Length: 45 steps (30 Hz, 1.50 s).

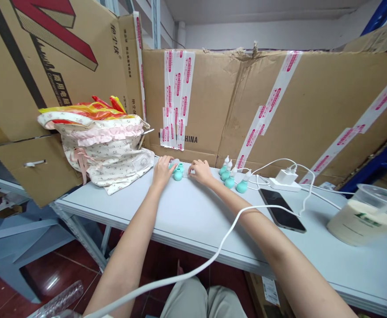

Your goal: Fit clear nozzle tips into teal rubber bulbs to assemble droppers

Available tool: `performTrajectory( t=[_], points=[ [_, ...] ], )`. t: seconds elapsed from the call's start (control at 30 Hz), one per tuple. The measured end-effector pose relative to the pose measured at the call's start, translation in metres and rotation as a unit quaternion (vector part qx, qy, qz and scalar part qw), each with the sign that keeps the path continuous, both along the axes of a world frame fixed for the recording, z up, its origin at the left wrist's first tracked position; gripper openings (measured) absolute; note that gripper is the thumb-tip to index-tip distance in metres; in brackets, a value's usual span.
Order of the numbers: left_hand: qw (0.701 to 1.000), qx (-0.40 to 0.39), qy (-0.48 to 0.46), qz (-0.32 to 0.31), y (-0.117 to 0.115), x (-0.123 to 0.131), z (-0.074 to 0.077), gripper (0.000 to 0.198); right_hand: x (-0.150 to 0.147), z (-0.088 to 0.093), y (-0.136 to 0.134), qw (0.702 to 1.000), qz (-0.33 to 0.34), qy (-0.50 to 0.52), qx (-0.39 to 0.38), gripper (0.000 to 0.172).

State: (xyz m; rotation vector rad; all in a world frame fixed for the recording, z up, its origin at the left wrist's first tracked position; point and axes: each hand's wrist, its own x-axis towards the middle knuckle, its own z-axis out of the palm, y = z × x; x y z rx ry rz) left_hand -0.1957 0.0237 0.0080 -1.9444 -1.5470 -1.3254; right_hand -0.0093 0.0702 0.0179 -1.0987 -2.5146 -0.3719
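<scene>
Small teal bottles [178, 171] are stood upright at the far edge of the table [186, 216], flanked by both hands: touched by the left hand [163, 170], just beside the right hand [201, 172]. Both sets of fingers are curled, though a firm grip cannot be told. Both forearms are stretched forward, palms down.

Left hand [163, 170], right hand [200, 171] flank teal bottles [178, 173] on white table [193, 216]; bottle row [233, 179] just right.
</scene>
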Motion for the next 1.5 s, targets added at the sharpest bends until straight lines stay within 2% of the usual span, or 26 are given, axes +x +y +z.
performTrajectory(
  t=[0.13, 0.27, 0.47, 0.6, 0.67, 0.77, 0.83, 0.9, 1.0, 1.17, 1.3, 1.5],
  points=[
    [1.000, -0.004, -0.002, -0.003, 0.000, 0.000, 0.000, 0.018, -0.003, -0.012, -0.004, 0.998, -0.043, 0.022, -0.027, 0.018],
    [1.000, -0.001, -0.002, 0.000, 0.000, 0.000, 0.000, 0.018, -0.012, -0.017, -0.006, 0.996, -0.070, 0.035, -0.043, 0.016],
    [1.000, 0.006, -0.008, 0.001, 0.001, -0.002, -0.001, 0.019, -0.007, -0.008, -0.012, 0.994, -0.071, 0.062, -0.049, 0.012],
    [0.999, 0.001, -0.030, -0.016, 0.001, 0.001, 0.002, 0.021, 0.013, 0.005, -0.021, 0.984, -0.055, 0.150, -0.079, 0.010],
    [0.998, -0.016, -0.044, -0.051, 0.000, 0.006, 0.004, 0.023, 0.028, 0.011, -0.028, 0.965, -0.020, 0.226, -0.133, 0.010],
    [0.986, -0.070, -0.071, -0.134, -0.005, 0.022, 0.005, 0.026, 0.053, 0.016, -0.041, 0.912, 0.052, 0.349, -0.209, 0.013],
    [0.966, -0.123, -0.107, -0.198, -0.008, 0.038, 0.005, 0.029, 0.070, 0.018, -0.050, 0.881, 0.080, 0.405, -0.232, 0.017],
    [0.939, -0.175, -0.143, -0.260, -0.009, 0.056, 0.005, 0.032, 0.086, 0.019, -0.059, 0.871, 0.089, 0.425, -0.231, 0.020],
    [0.890, -0.240, -0.182, -0.344, -0.005, 0.088, 0.007, 0.036, 0.108, 0.019, -0.069, 0.890, 0.069, 0.410, -0.186, 0.021],
    [0.805, -0.300, -0.236, -0.454, 0.010, 0.137, 0.008, 0.043, 0.136, 0.020, -0.077, 0.931, -0.029, 0.354, -0.083, 0.020],
    [0.791, -0.308, -0.261, -0.460, 0.013, 0.156, 0.002, 0.040, 0.147, 0.023, -0.080, 0.946, -0.072, 0.315, -0.038, 0.021],
    [0.790, -0.327, -0.258, -0.449, -0.001, 0.159, 0.001, 0.041, 0.146, 0.023, -0.080, 0.962, -0.029, 0.271, -0.015, 0.020]
  ],
)
